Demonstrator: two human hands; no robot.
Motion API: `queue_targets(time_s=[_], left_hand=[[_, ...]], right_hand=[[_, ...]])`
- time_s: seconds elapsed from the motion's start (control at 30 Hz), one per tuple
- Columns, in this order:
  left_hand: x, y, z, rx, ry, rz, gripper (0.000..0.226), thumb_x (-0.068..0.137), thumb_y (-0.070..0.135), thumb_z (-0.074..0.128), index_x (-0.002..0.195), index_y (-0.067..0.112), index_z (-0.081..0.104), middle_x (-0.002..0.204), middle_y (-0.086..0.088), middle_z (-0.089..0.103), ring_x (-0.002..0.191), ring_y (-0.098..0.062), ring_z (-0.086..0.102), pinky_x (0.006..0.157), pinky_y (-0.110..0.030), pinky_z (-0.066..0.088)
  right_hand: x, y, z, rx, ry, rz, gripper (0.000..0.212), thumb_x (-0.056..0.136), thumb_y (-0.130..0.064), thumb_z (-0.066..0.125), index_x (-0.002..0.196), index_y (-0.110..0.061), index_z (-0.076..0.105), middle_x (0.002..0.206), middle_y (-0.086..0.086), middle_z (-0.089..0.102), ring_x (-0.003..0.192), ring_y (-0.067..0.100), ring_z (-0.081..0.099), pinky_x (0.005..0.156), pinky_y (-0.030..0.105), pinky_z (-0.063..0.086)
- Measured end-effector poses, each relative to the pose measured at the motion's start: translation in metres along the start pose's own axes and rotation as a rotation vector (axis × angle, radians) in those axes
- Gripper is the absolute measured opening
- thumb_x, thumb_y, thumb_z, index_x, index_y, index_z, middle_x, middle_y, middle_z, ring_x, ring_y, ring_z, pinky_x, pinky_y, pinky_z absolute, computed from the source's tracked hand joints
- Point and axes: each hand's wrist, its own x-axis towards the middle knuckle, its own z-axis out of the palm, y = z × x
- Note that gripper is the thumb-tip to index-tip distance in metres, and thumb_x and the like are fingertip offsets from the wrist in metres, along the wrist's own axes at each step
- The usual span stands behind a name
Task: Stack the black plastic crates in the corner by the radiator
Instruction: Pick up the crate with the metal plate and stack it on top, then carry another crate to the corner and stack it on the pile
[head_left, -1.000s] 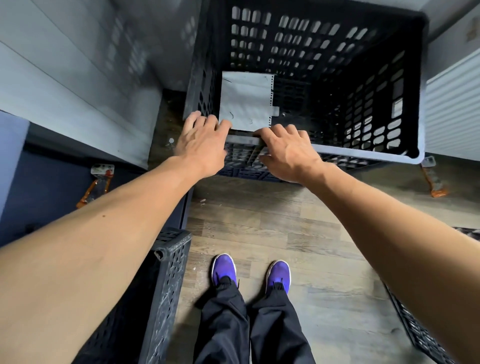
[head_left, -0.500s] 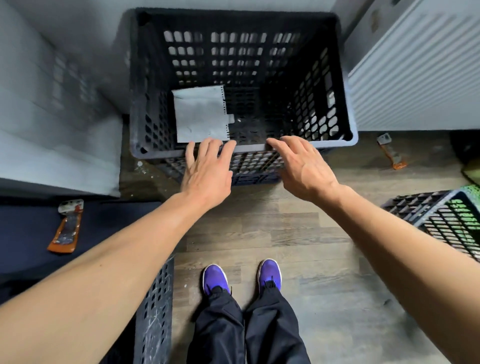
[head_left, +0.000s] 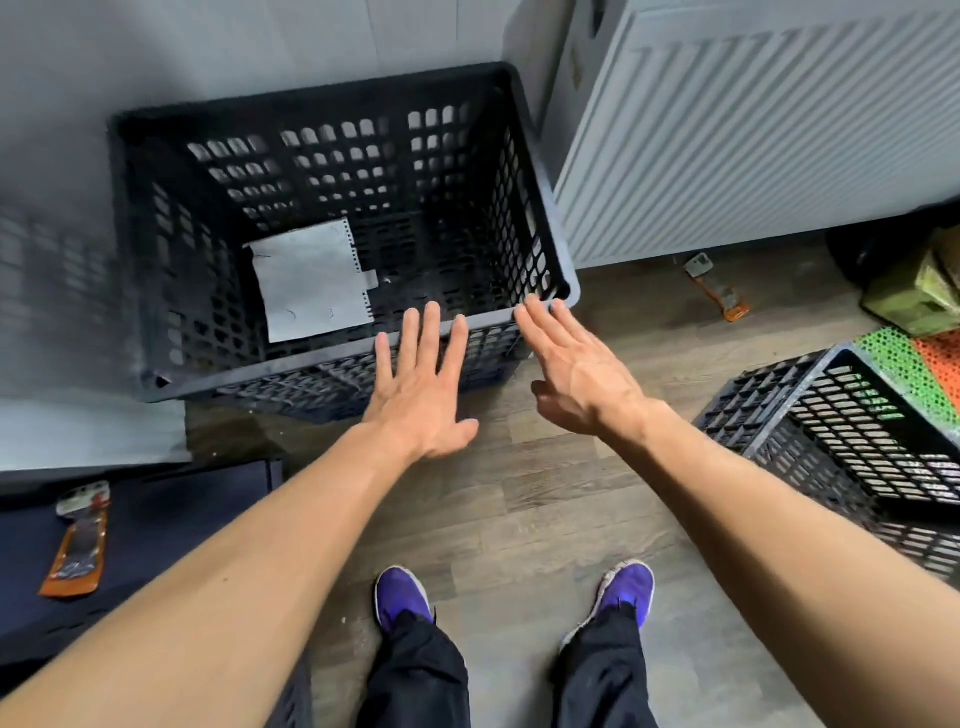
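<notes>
A black plastic crate (head_left: 332, 106) stands in the corner, resting on top of another black crate (head_left: 311, 395) whose edge shows beneath it. A grey sheet of paper (head_left: 311, 280) lies inside the upper crate. The white radiator (head_left: 753, 130) is right beside it. My left hand (head_left: 421, 389) hovers flat with fingers spread just in front of the crate's near rim, holding nothing. My right hand (head_left: 571, 369) is open too, fingertips near the crate's front right corner. Another black crate (head_left: 852, 431) sits on the floor to my right.
A dark surface (head_left: 156, 545) at left carries an orange-backed packet (head_left: 78, 545). A similar orange item (head_left: 719, 291) lies on the wooden floor under the radiator. Green and orange mesh pieces (head_left: 914, 364) lie at the far right. My purple shoes (head_left: 402, 597) stand on the floor.
Both hands have let go of the crate's near rim and pulled back toward me, fingers spread. My view has shifted to the right, bringing the floor crate on the right into sight.
</notes>
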Motion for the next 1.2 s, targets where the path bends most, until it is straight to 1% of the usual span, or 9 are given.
queue_targets(time_s=[0.13,0.23,0.43,0.53,0.63,0.7,0.83,0.97,1.2], left_hand=[[-0.001,0.010,-0.020,0.000,-0.076,-0.070,0.103,0.089,0.052,0.054,0.151,0.024,-0.023,0.155,-0.009,-0.034,0.144,-0.026,-0.029,0.117,-0.055,-0.009],[-0.001,0.043,-0.023,-0.007,0.012,-0.063,0.088,0.094,0.049,0.049,0.155,0.021,-0.009,0.160,-0.010,-0.022,0.147,-0.024,-0.020,0.118,-0.054,-0.007],[0.004,0.135,-0.018,-0.036,0.117,0.045,0.078,0.095,0.043,0.050,0.156,0.022,0.006,0.162,-0.012,0.003,0.149,-0.026,-0.001,0.119,-0.053,0.004],[0.009,0.176,-0.016,-0.042,0.133,0.101,0.072,0.095,0.042,0.050,0.154,0.022,0.015,0.158,-0.012,0.019,0.146,-0.027,0.013,0.116,-0.051,0.019],[0.008,0.222,-0.013,-0.033,0.108,0.172,0.066,0.094,0.041,0.050,0.152,0.021,0.024,0.148,-0.009,0.035,0.135,-0.028,0.035,0.105,-0.045,0.037],[0.007,0.250,-0.008,-0.016,0.071,0.214,0.064,0.094,0.041,0.050,0.150,0.021,0.026,0.142,-0.008,0.041,0.126,-0.029,0.043,0.099,-0.044,0.042],[0.008,0.309,0.012,0.037,-0.002,0.328,0.062,0.093,0.038,0.050,0.149,0.021,0.029,0.138,-0.008,0.044,0.121,-0.030,0.047,0.094,-0.042,0.045],[0.018,0.367,0.039,0.102,-0.060,0.454,0.062,0.092,0.036,0.052,0.148,0.022,0.029,0.138,-0.008,0.045,0.123,-0.030,0.046,0.094,-0.041,0.046],[0.036,0.439,0.106,0.229,-0.197,0.664,0.064,0.091,0.037,0.052,0.149,0.022,0.028,0.137,-0.009,0.045,0.123,-0.031,0.045,0.095,-0.042,0.044]], right_hand=[[-0.006,0.017,-0.012,0.055,-0.009,-0.096,0.091,0.087,-0.021,0.057,0.155,-0.016,-0.003,0.163,0.002,-0.008,0.149,0.018,-0.008,0.122,0.036,0.006],[-0.025,0.041,-0.017,0.190,0.022,-0.069,0.081,0.091,-0.020,0.053,0.156,-0.017,0.005,0.164,0.001,0.002,0.150,0.015,0.001,0.120,0.029,0.007],[-0.081,0.120,-0.009,0.170,-0.011,0.003,0.073,0.094,-0.024,0.052,0.155,-0.020,0.013,0.162,0.001,0.014,0.149,0.018,0.010,0.120,0.035,0.016],[-0.106,0.149,-0.006,0.209,0.030,0.064,0.066,0.094,-0.023,0.053,0.153,-0.019,0.022,0.157,0.004,0.027,0.143,0.025,0.026,0.116,0.039,0.027],[-0.136,0.181,0.005,0.262,0.077,0.134,0.060,0.093,-0.022,0.051,0.149,-0.019,0.030,0.149,0.005,0.038,0.131,0.030,0.035,0.107,0.040,0.036],[-0.156,0.202,0.020,0.296,0.085,0.182,0.058,0.092,-0.022,0.051,0.147,-0.019,0.034,0.145,0.006,0.042,0.126,0.032,0.038,0.103,0.041,0.039],[-0.202,0.248,0.058,0.359,0.066,0.289,0.055,0.092,-0.023,0.052,0.145,-0.021,0.037,0.140,0.005,0.045,0.123,0.031,0.041,0.099,0.044,0.043],[-0.252,0.288,0.101,0.414,0.019,0.416,0.054,0.094,-0.024,0.049,0.146,-0.022,0.035,0.140,0.004,0.043,0.122,0.030,0.040,0.094,0.044,0.046],[-0.313,0.329,0.169,0.554,-0.003,0.645,0.052,0.095,-0.024,0.048,0.145,-0.021,0.035,0.143,0.006,0.042,0.123,0.030,0.039,0.100,0.045,0.042]])
